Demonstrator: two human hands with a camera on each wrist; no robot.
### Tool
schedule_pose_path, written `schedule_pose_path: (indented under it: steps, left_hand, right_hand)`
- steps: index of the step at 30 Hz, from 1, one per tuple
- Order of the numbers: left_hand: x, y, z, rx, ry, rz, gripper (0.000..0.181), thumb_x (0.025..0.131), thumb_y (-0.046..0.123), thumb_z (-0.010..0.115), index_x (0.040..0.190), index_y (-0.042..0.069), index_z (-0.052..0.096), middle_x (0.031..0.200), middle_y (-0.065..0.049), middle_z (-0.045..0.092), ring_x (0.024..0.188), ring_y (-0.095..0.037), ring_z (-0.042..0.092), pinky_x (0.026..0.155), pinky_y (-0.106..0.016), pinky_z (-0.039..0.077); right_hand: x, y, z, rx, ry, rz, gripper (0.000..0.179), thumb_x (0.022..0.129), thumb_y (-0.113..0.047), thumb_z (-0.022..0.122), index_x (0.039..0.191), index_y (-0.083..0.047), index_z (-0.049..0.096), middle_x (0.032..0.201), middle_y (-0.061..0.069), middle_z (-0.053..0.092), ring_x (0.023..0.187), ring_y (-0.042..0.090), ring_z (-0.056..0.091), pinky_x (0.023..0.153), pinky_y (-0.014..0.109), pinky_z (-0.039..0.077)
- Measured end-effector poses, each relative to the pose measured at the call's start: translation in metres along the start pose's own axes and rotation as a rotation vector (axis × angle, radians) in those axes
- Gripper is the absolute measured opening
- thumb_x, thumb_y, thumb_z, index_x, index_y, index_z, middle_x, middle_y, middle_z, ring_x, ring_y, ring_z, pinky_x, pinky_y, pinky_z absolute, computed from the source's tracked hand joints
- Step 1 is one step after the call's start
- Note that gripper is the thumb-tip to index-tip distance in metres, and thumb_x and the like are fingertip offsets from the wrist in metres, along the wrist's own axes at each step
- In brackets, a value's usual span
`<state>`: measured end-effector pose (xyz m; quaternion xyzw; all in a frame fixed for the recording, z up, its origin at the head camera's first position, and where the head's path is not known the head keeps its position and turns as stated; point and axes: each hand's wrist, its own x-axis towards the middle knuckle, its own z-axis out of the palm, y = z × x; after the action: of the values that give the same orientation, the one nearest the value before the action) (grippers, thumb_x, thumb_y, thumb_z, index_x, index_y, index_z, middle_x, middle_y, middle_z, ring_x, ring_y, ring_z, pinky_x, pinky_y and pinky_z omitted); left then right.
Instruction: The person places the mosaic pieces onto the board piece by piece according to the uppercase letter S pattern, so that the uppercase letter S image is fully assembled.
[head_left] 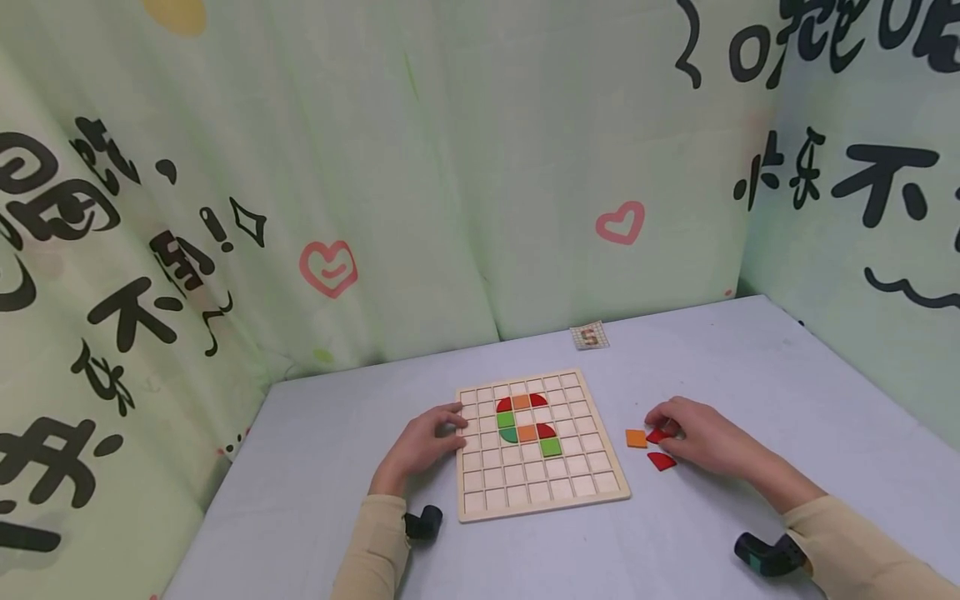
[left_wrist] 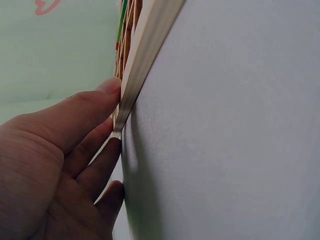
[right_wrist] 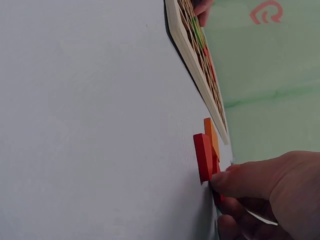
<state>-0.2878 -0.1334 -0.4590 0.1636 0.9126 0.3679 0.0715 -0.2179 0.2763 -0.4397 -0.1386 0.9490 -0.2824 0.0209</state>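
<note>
A square wooden grid board (head_left: 566,487) lies on the table with red, orange and green flat pieces in some of its cells. My left hand (head_left: 425,437) rests at the board's left edge, thumb and fingertips along the wooden rim (left_wrist: 142,62), not wrapped round it. To the right of the board, my right hand (head_left: 693,433) pinches a red piece (head_left: 657,435) between thumb and fingers, low over the table. Beside it lie an orange square piece (head_left: 636,438) and a red quarter-round piece (head_left: 662,461). The right wrist view shows the loose red piece (right_wrist: 203,156) just by the thumb.
A small patterned card (head_left: 589,336) lies at the table's back edge. Light green curtains (head_left: 450,167) with black writing and pink hearts stand behind and at the sides. The white-covered table (head_left: 337,500) extends around the board.
</note>
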Motion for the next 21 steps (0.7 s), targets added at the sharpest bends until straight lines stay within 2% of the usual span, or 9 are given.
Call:
schedule_pose_path:
  steps: [5, 11, 16, 18, 21]
  left_hand:
    - [0.0, -0.001, 0.0, -0.002, -0.001, -0.002, 0.021, 0.087, 0.016, 0.074, 0.108, 0.011, 0.07, 0.145, -0.006, 0.05, 0.14, -0.032, 0.037, 0.114, -0.052, 0.029]
    - [0.001, -0.002, 0.001, -0.002, -0.002, 0.003, 0.021, 0.088, 0.016, 0.073, 0.108, 0.011, 0.07, 0.145, -0.006, 0.05, 0.14, -0.032, 0.037, 0.114, -0.052, 0.029]
    - [0.001, -0.002, 0.001, -0.003, 0.0, 0.006, 0.021, 0.088, 0.015, 0.073, 0.108, 0.011, 0.07, 0.145, -0.006, 0.05, 0.14, -0.032, 0.037, 0.114, -0.051, 0.029]
    - [0.0, -0.002, 0.0, -0.005, 0.001, 0.006, 0.021, 0.087, 0.015, 0.073, 0.108, 0.01, 0.07, 0.145, -0.007, 0.05, 0.139, -0.032, 0.037, 0.114, -0.051, 0.03]
    - [0.0, -0.001, 0.0, -0.004, 0.002, 0.005, 0.021, 0.087, 0.015, 0.074, 0.108, 0.01, 0.07, 0.145, -0.007, 0.05, 0.139, -0.032, 0.037, 0.114, -0.051, 0.029]
  right_hand:
    - [0.001, -0.002, 0.001, -0.003, 0.026, -0.012, 0.027, 0.081, 0.003, 0.069, 0.107, 0.0, 0.065, 0.098, 0.004, 0.062, 0.087, 0.021, 0.059, 0.076, 0.039, 0.055]
    - [0.006, -0.002, 0.001, -0.011, 0.003, 0.043, 0.024, 0.081, -0.009, 0.074, 0.102, -0.001, 0.065, 0.094, 0.005, 0.059, 0.083, 0.019, 0.056, 0.07, 0.035, 0.053]
    - [0.009, -0.002, 0.002, -0.033, -0.001, 0.007, 0.017, 0.082, -0.005, 0.074, 0.098, -0.006, 0.067, 0.093, 0.001, 0.06, 0.082, 0.018, 0.056, 0.072, 0.035, 0.053]
    - [0.01, -0.003, 0.002, -0.035, -0.001, -0.003, 0.019, 0.082, -0.004, 0.074, 0.1, -0.005, 0.068, 0.095, 0.002, 0.061, 0.085, 0.019, 0.057, 0.074, 0.038, 0.055]
    - [0.011, -0.004, 0.0, -0.034, -0.002, 0.03, 0.025, 0.08, -0.007, 0.075, 0.103, -0.003, 0.066, 0.096, 0.005, 0.061, 0.087, 0.022, 0.057, 0.076, 0.04, 0.055]
